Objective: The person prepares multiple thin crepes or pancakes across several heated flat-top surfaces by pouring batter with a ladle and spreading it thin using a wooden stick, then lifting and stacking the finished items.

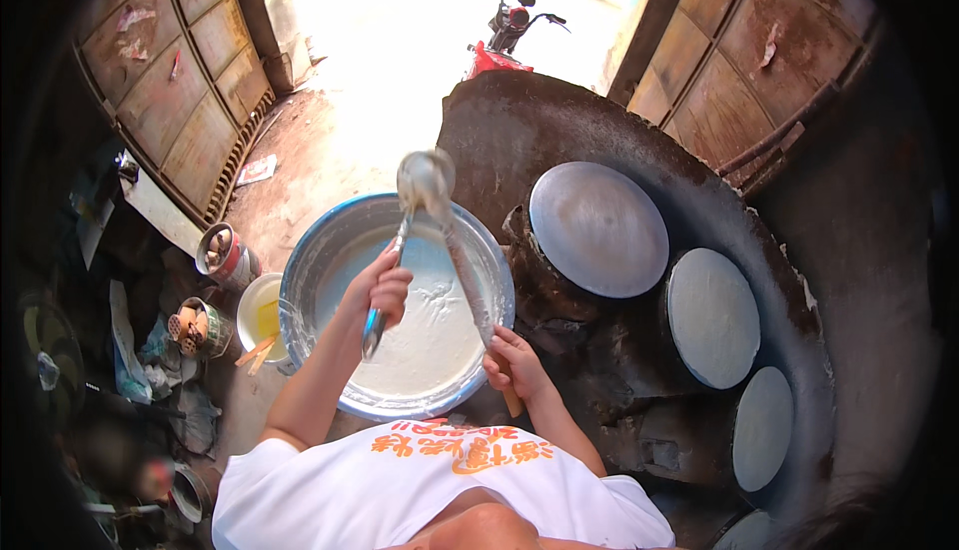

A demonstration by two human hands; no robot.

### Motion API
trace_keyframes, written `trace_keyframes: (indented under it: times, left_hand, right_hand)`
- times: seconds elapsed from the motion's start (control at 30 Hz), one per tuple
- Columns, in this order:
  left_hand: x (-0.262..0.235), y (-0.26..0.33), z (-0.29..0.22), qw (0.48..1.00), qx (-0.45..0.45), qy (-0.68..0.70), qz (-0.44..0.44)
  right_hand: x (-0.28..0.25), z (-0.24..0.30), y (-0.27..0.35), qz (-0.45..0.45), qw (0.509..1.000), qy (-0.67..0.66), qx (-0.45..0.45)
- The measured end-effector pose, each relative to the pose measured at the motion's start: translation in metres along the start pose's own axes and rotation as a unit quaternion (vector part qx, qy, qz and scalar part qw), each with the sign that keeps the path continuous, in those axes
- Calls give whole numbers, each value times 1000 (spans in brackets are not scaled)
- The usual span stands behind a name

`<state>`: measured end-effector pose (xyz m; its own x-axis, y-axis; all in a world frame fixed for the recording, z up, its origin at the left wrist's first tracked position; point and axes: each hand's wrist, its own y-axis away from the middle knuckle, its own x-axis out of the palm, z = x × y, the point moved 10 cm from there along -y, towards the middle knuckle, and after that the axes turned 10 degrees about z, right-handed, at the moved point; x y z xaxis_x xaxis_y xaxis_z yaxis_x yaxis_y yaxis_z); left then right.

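Note:
My left hand (389, 288) is closed around the metal handle of a ladle (374, 332), its bowl raised over the far side of a basin. My right hand (514, 360) grips a long batter-smeared stick with a wooden end (466, 280). The stick slants up and its far end meets the ladle's bowl, where both are coated in pale batter; the exact contact is blurred. Below them stands the wide blue-rimmed basin (297, 345), partly filled with thick white batter (430, 340).
On the right, a bare round griddle (599, 230) and paler round griddles (713, 318) line a dark curved counter (489, 130). Left of the basin are a bowl of yellow liquid (250, 300) and two cans (230, 258). A motorbike (511, 25) stands outside the doorway.

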<state>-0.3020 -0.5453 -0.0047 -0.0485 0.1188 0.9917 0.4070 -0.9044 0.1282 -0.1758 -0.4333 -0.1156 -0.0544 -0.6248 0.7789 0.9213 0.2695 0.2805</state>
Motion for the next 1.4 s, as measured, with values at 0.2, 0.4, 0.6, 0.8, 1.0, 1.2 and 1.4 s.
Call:
trace_keyframes:
  times: [0.2, 0.4, 0.6, 0.8, 1.0, 1.2, 1.4]
  left_hand:
    - [33, -52, 44, 988, -87, 77, 100]
    - [115, -194, 194, 935, -241, 232, 119]
    - [85, -260, 249, 907, -341, 183, 168]
    - [11, -345, 284, 945, -301, 131, 10]
    - [-28, -365, 264, 857, -220, -463, -59]
    - [-44, -423, 215, 858, -146, -484, -87]
    - [-40, -448, 177, 866, -120, -478, -79]
  right_hand:
    - [21, 89, 67, -53, 978, 130, -152]
    - [-61, 198, 111, -349, 712, 462, -397]
    - [-206, 141, 231, -498, 618, 497, -350]
    - [-274, 159, 206, -481, 799, 165, -320]
    - [-281, 170, 191, -537, 740, 193, -355]
    - [-244, 218, 168, -558, 632, 486, -229]
    - [-263, 281, 161, -580, 577, 492, -297]
